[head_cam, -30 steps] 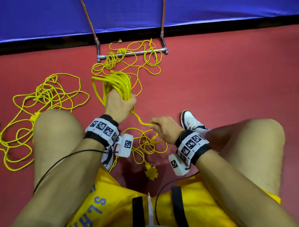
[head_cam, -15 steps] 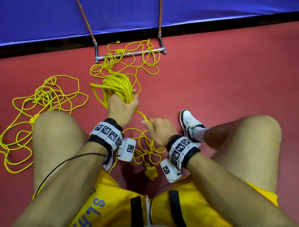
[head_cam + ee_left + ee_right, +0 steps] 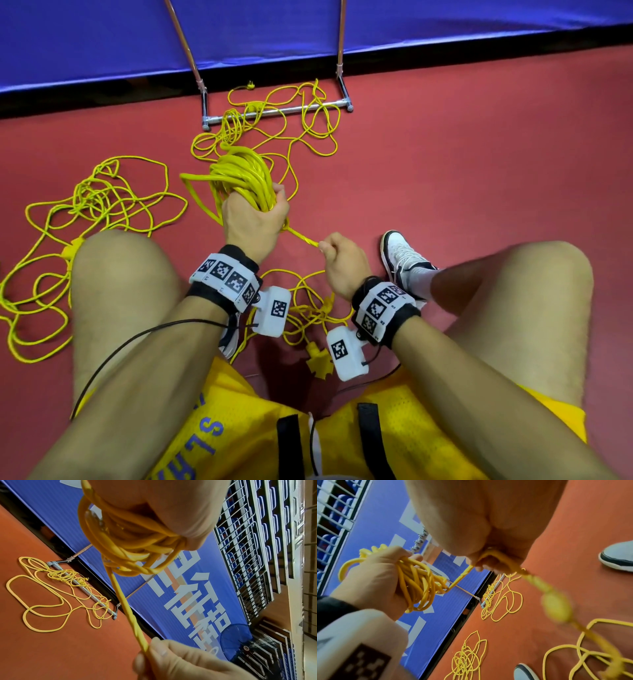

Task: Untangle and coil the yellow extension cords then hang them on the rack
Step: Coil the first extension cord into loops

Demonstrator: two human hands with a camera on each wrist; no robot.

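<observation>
Inspecting from the bottom of the head view upward, I found loose slack (image 3: 305,308) of the cord on the red floor (image 3: 479,171) between my knees, with its yellow plug end (image 3: 320,365) low in the frame, not yet taken up. My right hand (image 3: 342,267), at centre, pinched the taut strand (image 3: 301,238) between curled fingers. That strand ran up-left to the coil (image 3: 243,178), which my left hand (image 3: 253,222) gripped in a closed fist. I judged this cord mostly coiled, only the slack remaining. At mid left a second tangle (image 3: 96,212) lay untouched. Toward the top, a third tangle (image 3: 274,120) was draped over the base bar of the rack (image 3: 274,111). Nothing appeared hung in these views; I judged the task well under half complete.
</observation>
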